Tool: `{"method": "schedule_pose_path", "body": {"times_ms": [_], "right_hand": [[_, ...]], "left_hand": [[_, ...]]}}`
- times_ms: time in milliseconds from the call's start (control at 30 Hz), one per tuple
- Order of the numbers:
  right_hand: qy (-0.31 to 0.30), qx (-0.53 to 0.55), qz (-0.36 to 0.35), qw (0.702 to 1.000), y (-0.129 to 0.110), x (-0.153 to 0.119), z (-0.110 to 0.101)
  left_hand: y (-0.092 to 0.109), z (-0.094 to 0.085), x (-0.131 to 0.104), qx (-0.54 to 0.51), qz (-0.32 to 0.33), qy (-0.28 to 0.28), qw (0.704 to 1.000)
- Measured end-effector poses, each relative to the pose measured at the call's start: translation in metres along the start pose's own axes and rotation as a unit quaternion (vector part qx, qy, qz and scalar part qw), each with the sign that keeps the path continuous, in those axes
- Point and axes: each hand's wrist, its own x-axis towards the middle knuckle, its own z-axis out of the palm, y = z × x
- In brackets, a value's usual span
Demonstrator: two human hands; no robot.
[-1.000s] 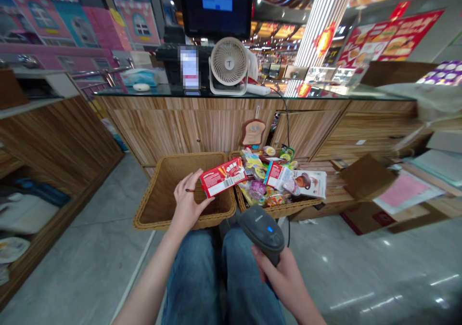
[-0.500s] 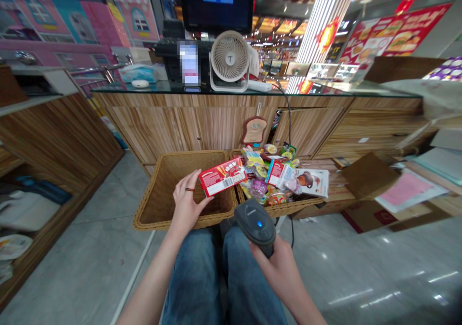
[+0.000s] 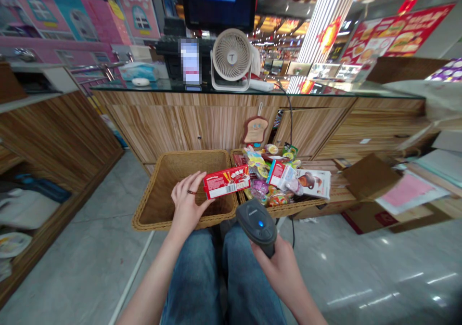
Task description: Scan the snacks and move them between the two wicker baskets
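My left hand [image 3: 188, 199] grips the left end of a red snack box [image 3: 226, 181], held above the two baskets with its white barcode panel facing up toward me. In my right hand [image 3: 277, 261] is a dark grey barcode scanner [image 3: 257, 223] with a lit blue light; its head points up and left, just below the box and apart from it. Under my left hand stands a wicker basket [image 3: 155, 190] with nothing visible inside. The wicker basket on the right [image 3: 294, 206] is heaped with packaged snacks [image 3: 269, 180], including a white pouch [image 3: 314, 183].
Behind the baskets stands a wood-grain counter [image 3: 162, 123] carrying a fan [image 3: 231, 55], a phone [image 3: 190, 62] and a monitor [image 3: 219, 2]. A toast-shaped hanging [image 3: 255, 130] is on its front. Cardboard boxes [image 3: 371, 180] lie to the right; a shelf unit [image 3: 54, 147] borders the left.
The red box has turned slightly, so it lies more level, and sits a little further right. The scanner stays nearly in place, and the whole view has shifted slightly.
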Motion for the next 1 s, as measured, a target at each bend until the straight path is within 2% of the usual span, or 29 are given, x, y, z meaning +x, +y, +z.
{"method": "schedule_pose_path", "body": {"times_ms": [300, 467, 600, 767, 867, 1000], "right_hand": [[-0.002, 0.006, 0.006, 1.0, 0.001, -0.001, 0.0], [0.012, 0.004, -0.005, 1.0, 0.001, -0.004, -0.002], [0.037, 0.002, -0.019, 0.999, 0.001, -0.005, -0.004], [0.042, 0.007, -0.03, 0.999, 0.0, -0.005, -0.007], [0.046, 0.004, -0.033, 0.998, 0.0, -0.006, -0.008], [0.052, 0.002, -0.032, 0.998, 0.003, -0.009, -0.009]], "left_hand": [[0.0, 0.001, 0.0, 0.003, 0.001, -0.004, 1.0], [0.002, -0.01, 0.002, 0.004, 0.018, 0.06, 0.998], [-0.007, -0.018, 0.002, 0.025, -0.039, 0.107, 0.993], [-0.015, -0.011, 0.0, 0.07, -0.06, 0.058, 0.994], [-0.006, -0.003, 0.007, 0.063, -0.033, 0.024, 0.997], [0.013, 0.012, 0.029, 0.025, 0.018, -0.029, 0.999]]}}
